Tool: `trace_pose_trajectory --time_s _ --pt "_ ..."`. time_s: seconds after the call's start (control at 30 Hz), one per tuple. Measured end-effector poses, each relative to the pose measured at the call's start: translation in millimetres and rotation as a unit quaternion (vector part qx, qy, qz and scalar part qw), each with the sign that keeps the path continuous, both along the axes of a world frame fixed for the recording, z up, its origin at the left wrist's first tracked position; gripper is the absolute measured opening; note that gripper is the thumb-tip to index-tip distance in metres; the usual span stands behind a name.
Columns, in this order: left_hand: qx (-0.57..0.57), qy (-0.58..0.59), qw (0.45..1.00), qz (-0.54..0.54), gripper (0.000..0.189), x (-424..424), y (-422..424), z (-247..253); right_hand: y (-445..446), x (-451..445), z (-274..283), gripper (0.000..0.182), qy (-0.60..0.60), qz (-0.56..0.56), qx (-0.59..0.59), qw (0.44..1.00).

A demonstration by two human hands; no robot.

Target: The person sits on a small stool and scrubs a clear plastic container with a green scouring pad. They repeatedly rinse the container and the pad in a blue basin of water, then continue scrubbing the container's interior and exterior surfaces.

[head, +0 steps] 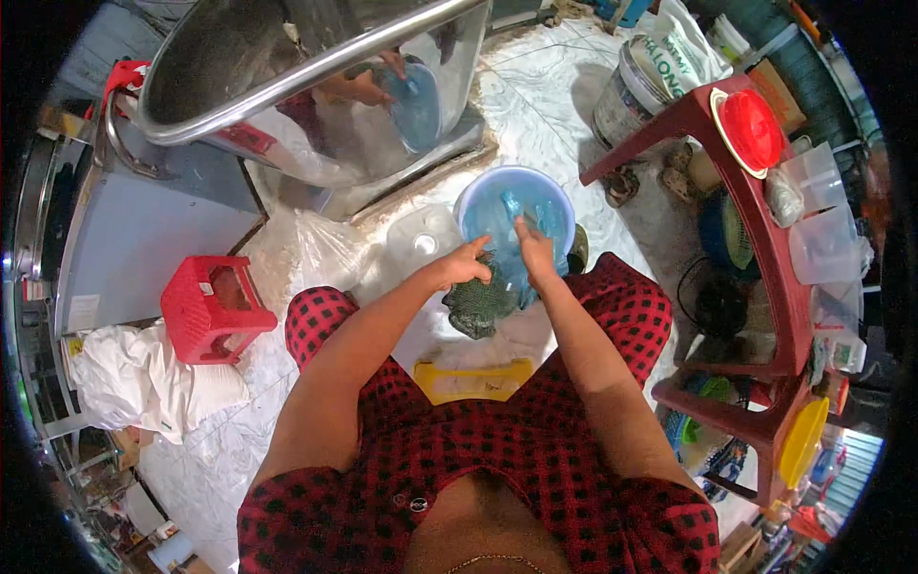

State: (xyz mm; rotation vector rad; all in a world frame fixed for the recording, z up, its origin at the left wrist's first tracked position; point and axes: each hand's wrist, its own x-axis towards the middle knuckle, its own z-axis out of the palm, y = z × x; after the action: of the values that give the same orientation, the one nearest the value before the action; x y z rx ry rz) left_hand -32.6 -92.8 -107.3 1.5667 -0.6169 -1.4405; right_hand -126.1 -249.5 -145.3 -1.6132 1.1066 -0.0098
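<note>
A round pale-blue plastic basin [470, 190] stands on the floor before me, with a blue plastic bag [495, 269] spread inside it and over its near edge. My right hand [536, 251] grips a gathered part of the bag above the basin. My left hand [465, 265] holds the top of a dark green mesh net [479, 305], which hangs at the basin's near left side. Whether the net has anything inside cannot be made out. A yellow plastic stool edge [473, 380] shows between my legs.
A large stainless steel tub [358, 143] stands at the upper left. Left are a red plastic stool [208, 308] and white sacks [136, 366]. A clear plastic bag [326, 247] lies left of the basin. A dark red plastic chair [746, 179] and a white bucket [624, 93] stand right.
</note>
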Motion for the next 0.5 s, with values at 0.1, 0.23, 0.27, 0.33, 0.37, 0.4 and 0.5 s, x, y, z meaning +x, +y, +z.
trace_pose_trajectory --time_s 0.1,0.23,0.27,0.33,0.37,0.4,0.5 --pt "-0.031 0.038 0.999 0.012 0.092 -1 -5 19 12 15 -11 0.070 -0.058 0.110 0.030 0.992" --pt "-0.062 0.149 0.976 0.149 0.088 19 -1 -4 44 23 24 0.070 -0.091 0.188 -0.080 0.975" --pt "-0.047 0.155 0.972 0.173 0.084 21 0 -4 45 22 27 0.070 -0.113 0.170 -0.056 0.977" --pt "-0.031 0.116 0.977 0.176 0.060 21 0 53 43 18 59 0.068 -0.156 0.139 0.080 0.975" --pt "-0.013 0.105 0.979 0.176 0.052 28 4 53 42 19 72 0.066 -0.180 0.130 0.145 0.964" --pt "0.005 0.098 0.980 0.171 0.045 38 6 50 32 19 57 0.046 -0.187 0.068 0.223 0.954" --pt "0.006 0.102 0.981 0.166 0.035 46 9 50 5 27 4 0.026 -0.133 0.083 0.087 0.984"
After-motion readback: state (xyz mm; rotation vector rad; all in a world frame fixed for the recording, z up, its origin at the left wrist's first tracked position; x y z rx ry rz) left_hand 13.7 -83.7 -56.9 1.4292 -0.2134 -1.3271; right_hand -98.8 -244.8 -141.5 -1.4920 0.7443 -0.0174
